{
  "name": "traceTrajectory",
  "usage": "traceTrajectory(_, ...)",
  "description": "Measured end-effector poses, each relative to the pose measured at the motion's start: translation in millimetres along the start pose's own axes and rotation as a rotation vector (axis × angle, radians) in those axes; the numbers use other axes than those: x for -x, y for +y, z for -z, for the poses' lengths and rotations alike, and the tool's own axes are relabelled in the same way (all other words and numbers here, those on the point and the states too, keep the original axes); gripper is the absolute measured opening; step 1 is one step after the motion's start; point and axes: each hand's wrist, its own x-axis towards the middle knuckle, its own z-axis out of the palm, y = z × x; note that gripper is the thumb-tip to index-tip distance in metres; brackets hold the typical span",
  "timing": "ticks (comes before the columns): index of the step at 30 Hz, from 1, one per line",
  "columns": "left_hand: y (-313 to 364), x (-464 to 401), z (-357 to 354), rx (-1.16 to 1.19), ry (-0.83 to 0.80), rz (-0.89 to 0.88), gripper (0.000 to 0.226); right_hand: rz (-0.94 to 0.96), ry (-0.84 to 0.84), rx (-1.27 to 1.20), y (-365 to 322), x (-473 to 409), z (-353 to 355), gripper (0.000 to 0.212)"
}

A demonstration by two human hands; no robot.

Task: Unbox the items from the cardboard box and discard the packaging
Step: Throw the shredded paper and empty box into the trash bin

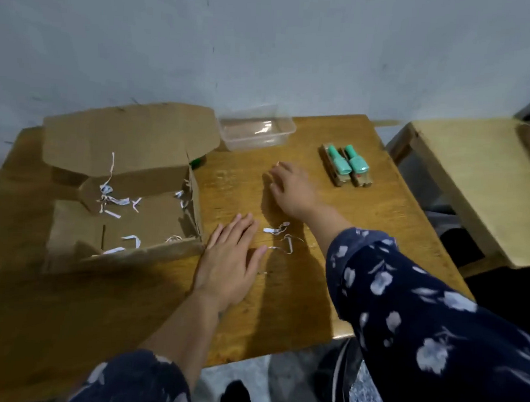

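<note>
An open cardboard box (pixel 128 215) sits on the left half of a wooden table (pixel 282 309), its lid flap (pixel 129 135) folded back toward the wall. Inside lie a few strips of white shredded paper (pixel 113 200); more loose strips (pixel 279 232) lie on the table just right of the box. Toward the far right of the table, two mint-green bottles (pixel 347 163) lie side by side on brown card backings, touching each other. Behind the box's flap, a clear plastic container (pixel 256 128) stands at the table's back edge, near a pale grey-blue wall (pixel 265 47). A second wooden table (pixel 473 181) stands to the right, apart from the first. The floor below is grey and speckled. No writing can be read on any item; the picture is blurred.

The left hand (pixel 230 260) lies flat on the table, palm down, fingers straight and close together, just beside the box's near right corner. The right hand (pixel 292 190) reaches forward between the loose strips and the bottles, fingers loosely spread, holding nothing. Both arms wear dark blue sleeves with a white floral print.
</note>
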Motion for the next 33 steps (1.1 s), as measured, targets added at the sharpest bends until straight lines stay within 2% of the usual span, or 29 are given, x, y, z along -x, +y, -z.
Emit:
traceTrajectory(6,-1.6,-2.8,-0.4,0.04,0.001,0.008,0.059,0.006,-0.043,0.088,11.3,-19.7,-9.0,0.044)
traceTrajectory(10,-1.6,-2.4,-1.4,0.018,0.013,0.007,0.055,0.067,0.07,-0.06,9.9,21.2,-18.2,0.036)
traceTrajectory(16,0.1,-1.6,-0.3,0.025,0.018,-0.003,0.052,0.268,-0.016,-0.061,8.2,97.0,-29.0,0.038)
traceTrajectory(19,1.4,-0.3,0.3,-0.002,0.023,-0.002,0.052,0.336,0.042,-0.068,15.5,119.2,-28.7,0.022)
traceTrajectory(22,5.0,0.7,0.2,-0.039,0.004,0.013,0.049,0.288,0.13,-0.059,29.0,127.1,-17.5,0.014)
traceTrajectory(28,16.6,-5.3,1.9,-0.044,-0.048,0.072,0.052,0.017,0.201,0.062,54.2,112.7,12.2,0.033)
traceTrajectory(33,29.1,-15.3,-9.4,-0.134,-0.081,0.042,0.056,0.009,0.161,0.026,37.5,63.3,17.0,0.031)
